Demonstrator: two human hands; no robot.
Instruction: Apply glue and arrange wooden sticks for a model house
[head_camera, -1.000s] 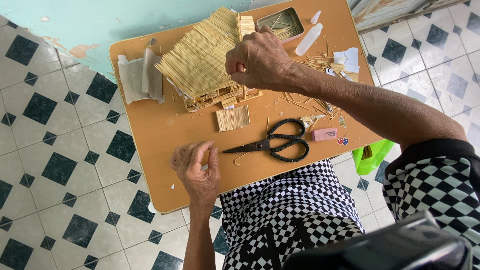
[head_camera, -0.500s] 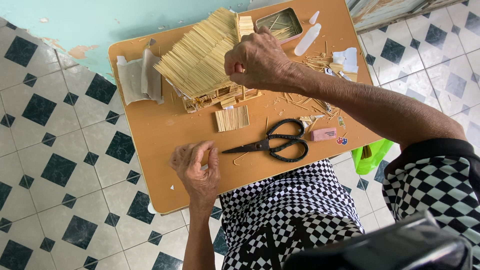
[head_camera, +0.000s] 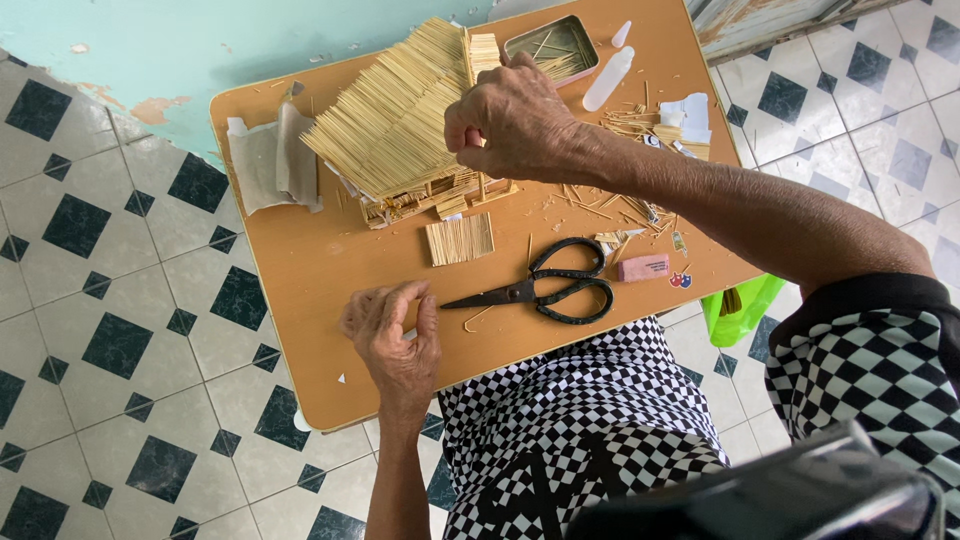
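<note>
I sit at a small orange worktop (head_camera: 300, 300). My right hand (head_camera: 510, 120) is pinched shut over the roof edge of a little house built of thin sticks (head_camera: 400, 125), seemingly setting a piece there; what the fingers grip is hidden. My left hand (head_camera: 395, 335) rests near the worktop's edge, fingertips pinched together. Black scissors (head_camera: 545, 290) and a small stick panel (head_camera: 460, 240) lie between. I judge the next move needs steady, light pressure.

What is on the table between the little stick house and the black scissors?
In the head view, a small flat panel of glued sticks lies between the stick house and the black scissors.
</note>
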